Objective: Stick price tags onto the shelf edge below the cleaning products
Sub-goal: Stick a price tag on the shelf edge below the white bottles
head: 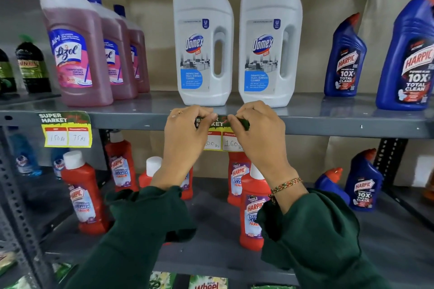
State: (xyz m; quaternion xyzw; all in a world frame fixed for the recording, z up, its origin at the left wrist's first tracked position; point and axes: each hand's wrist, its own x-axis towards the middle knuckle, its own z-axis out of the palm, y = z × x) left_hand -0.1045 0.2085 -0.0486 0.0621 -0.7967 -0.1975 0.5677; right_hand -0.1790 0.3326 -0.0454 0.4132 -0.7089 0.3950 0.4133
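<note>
A green and yellow price tag (219, 135) lies against the grey shelf edge (328, 125), right below two white Domex bottles (203, 42). My left hand (185, 135) pinches the tag's top left corner. My right hand (256, 136) pinches its top right corner. Both press the tag's dark top strip onto the edge. White boxes on the tag read about 200 and 160 Rs, partly hidden by my fingers. Another price tag (67, 129) is stuck on the same edge at the left, below the pink Lizol bottles (75, 47).
Blue Harpic bottles (344, 58) stand at the right of the upper shelf, dark green bottles (30, 68) at far left. The lower shelf holds red Harpic bathroom cleaner bottles (83, 195) and more blue Harpic bottles (365, 183). A perforated grey upright (16, 206) runs down the left.
</note>
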